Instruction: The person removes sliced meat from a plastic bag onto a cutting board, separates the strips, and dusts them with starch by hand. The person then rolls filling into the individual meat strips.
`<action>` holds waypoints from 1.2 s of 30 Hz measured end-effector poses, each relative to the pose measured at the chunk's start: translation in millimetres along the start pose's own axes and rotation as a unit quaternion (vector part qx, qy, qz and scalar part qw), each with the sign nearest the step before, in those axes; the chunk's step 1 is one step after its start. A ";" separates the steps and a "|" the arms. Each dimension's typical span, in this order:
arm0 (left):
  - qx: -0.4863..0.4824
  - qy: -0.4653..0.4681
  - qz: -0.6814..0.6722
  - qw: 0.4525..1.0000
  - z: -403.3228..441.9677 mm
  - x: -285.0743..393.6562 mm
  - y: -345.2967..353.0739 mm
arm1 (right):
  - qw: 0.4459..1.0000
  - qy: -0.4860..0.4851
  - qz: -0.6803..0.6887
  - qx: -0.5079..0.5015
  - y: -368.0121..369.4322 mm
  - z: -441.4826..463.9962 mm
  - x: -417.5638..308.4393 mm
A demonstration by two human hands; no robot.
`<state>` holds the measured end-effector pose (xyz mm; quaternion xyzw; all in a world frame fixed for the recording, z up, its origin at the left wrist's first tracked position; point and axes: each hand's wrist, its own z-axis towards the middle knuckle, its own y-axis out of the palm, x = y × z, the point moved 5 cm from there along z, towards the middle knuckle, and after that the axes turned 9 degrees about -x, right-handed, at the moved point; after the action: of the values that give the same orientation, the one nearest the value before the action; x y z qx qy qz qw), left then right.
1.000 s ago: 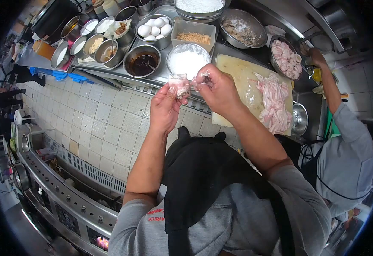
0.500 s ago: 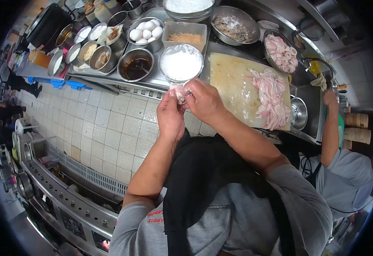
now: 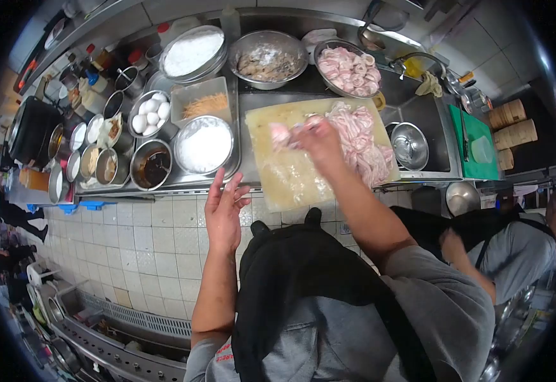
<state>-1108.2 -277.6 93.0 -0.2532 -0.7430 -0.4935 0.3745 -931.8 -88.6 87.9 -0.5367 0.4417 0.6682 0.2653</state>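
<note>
Moved: both hands, which were together at the lower edge of the powder bowl, are now apart; the view also has turned, so the bowls sit more to the left.
Left hand: one hand (image 3: 225, 210), empty, fingers spread, at center, just below the powder bowl (image 3: 203, 145).
Right hand: one hand (image 3: 321, 141), over the cutting board (image 3: 290, 183), right of center; its fingers are at a pink meat piece (image 3: 280, 135), but blur hides if they grip it.
Meat strips: one pile (image 3: 359, 146), on the right half of the board.
Rolled meat: one bowl of many rolls (image 3: 348, 69), upper right of center, count not clear.
Eggs: at least six (image 3: 152, 118), in one metal bowl, upper left.
Picks: one plastic box (image 3: 200, 102), many thin sticks inside.
Dark sauce: one bowl (image 3: 151, 165), left of the powder.
Co-worker: one person (image 3: 520, 251), right side.
</note>
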 end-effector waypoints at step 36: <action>-0.168 0.162 0.501 0.833 118.2 -147.1 219.9 | 0.914 0.072 -0.397 -0.041 -219.5 -15.4 -49.4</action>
<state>-893.4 -84.9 66.4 -0.5660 -0.3488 -0.3891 0.6376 -728.5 6.8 67.3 -0.7252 0.1824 0.4847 0.4538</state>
